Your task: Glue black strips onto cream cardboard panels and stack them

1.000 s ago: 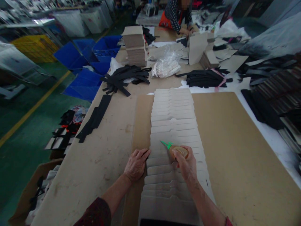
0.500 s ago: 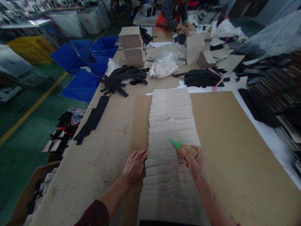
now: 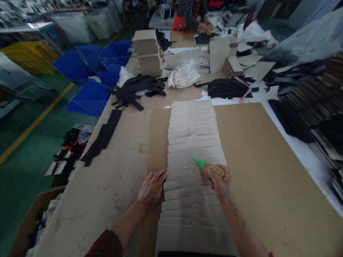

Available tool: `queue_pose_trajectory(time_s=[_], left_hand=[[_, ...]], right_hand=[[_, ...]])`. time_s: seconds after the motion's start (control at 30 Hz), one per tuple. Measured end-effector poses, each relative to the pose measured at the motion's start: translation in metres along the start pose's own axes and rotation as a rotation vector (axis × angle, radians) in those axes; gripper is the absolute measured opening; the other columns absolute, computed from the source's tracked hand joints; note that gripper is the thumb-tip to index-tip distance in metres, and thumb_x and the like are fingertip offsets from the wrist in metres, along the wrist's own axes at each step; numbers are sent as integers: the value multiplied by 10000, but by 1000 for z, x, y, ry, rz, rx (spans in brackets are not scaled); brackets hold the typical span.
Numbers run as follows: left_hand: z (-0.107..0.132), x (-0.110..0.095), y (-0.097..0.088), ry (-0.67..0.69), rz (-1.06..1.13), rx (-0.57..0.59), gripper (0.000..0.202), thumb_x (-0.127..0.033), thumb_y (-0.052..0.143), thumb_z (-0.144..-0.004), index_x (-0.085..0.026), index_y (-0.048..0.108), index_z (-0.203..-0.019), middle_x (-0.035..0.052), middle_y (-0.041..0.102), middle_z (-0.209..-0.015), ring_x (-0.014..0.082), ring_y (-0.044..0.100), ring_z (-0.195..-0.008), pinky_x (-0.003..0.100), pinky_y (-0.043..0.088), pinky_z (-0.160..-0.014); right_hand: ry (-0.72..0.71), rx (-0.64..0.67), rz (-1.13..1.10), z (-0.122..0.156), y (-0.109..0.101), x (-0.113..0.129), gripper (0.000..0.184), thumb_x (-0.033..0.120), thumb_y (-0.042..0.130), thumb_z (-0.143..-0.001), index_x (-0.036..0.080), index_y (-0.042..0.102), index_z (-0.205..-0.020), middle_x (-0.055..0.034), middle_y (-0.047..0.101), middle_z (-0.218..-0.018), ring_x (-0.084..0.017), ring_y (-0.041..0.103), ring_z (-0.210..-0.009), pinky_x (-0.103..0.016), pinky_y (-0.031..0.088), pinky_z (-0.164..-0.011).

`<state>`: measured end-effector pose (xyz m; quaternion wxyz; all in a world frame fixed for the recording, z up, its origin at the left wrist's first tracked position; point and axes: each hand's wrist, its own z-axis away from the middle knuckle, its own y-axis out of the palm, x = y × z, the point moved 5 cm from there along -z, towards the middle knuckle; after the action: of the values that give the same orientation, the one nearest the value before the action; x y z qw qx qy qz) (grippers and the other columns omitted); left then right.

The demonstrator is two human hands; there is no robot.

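A long row of overlapping grey cardboard pieces [image 3: 191, 146] runs away from me down the brown board. My right hand [image 3: 222, 182] is closed around a glue bottle [image 3: 215, 171] of amber colour, tilted so that its green nozzle [image 3: 198, 162] points left over the row. Shiny wet marks show on the cardboard near the nozzle. At the row's left edge my left hand [image 3: 152, 187] lies flat, fingertips touching the cardboard and nothing in its grasp.
Black strips [image 3: 103, 137] lie along the table's left side. Beyond the row are bundles of black strips [image 3: 227, 88], a plastic bag [image 3: 184, 75] and a cardboard stack [image 3: 147, 53]. A co-worker's hands [image 3: 206, 28] are at the far end. Blue bins [image 3: 88, 96] stand left.
The whole view has shifted slightly left. Both of my hands keep almost the same places on the row. At the far end, the co-worker's hands and a black piece have moved.
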<state>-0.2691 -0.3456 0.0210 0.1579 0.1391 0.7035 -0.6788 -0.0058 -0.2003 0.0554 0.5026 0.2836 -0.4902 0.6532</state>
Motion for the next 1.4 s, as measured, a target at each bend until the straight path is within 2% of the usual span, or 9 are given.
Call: queue_pose_trajectory(time_s=[0.1,0.27,0.4,0.57,0.8,1.1,1.23,1.4], left_hand=[[0,-1,-1,1,0,-3,581,-130,445,-902,-298,386,-1455,49,528,-1326,233,478,-1070,430,451,-1000],[0,0,0,-1,-13,-10,567,-121,443,-897,-289,414,-1439,51,533,-1323,232,479,-1071,431,461,-995],[0,2,1,6,-21,-16,564,-123,435,-900,-291,414,-1438,51,533,-1327,229,489,-1064,431,467,-996],[0,3,0,16,-24,-25,530,-146,441,-912,-284,433,-1424,53,546,-1309,234,498,-1063,432,476,-988],[0,5,0,28,-33,-49,522,-146,420,-918,-297,442,-1418,62,557,-1289,233,520,-1039,445,494,-960],[1,9,4,35,-60,-34,514,-137,425,-913,-269,451,-1409,60,552,-1299,239,511,-1059,429,470,-983],[1,9,4,30,-72,-31,515,-136,431,-907,-267,459,-1404,57,555,-1300,241,511,-1064,428,468,-984],[0,8,2,27,-82,-28,498,-147,431,-912,-261,467,-1395,56,556,-1297,240,511,-1069,423,473,-974]], right_hand=[[35,13,28,-7,-8,-3,530,549,728,-659,212,596,-1046,9,633,-728,-143,549,-462,-246,449,-369],[48,-37,16,-11,-14,-9,572,583,732,-634,205,595,-1041,13,627,-698,-128,512,-406,-249,435,-336],[46,-44,-14,-13,-20,-12,584,581,741,-632,192,596,-1044,6,625,-693,-128,518,-428,-231,429,-333],[26,-72,-14,-18,-36,-14,567,574,739,-652,199,590,-1050,-1,632,-743,-131,538,-475,-227,446,-356],[24,-180,-22,-28,-62,-20,509,551,734,-677,193,597,-1011,0,621,-762,-123,533,-513,-214,446,-389],[19,-265,-10,-40,-86,-18,508,537,751,-656,192,601,-998,-25,627,-788,-169,575,-581,-250,466,-394],[30,-262,-45,-41,-87,-22,522,541,763,-644,193,602,-998,-20,630,-780,-164,577,-578,-248,464,-405],[102,-145,-235,-33,-66,-32,519,512,791,-612,210,570,-971,22,628,-691,-145,557,-493,-220,394,-361]])
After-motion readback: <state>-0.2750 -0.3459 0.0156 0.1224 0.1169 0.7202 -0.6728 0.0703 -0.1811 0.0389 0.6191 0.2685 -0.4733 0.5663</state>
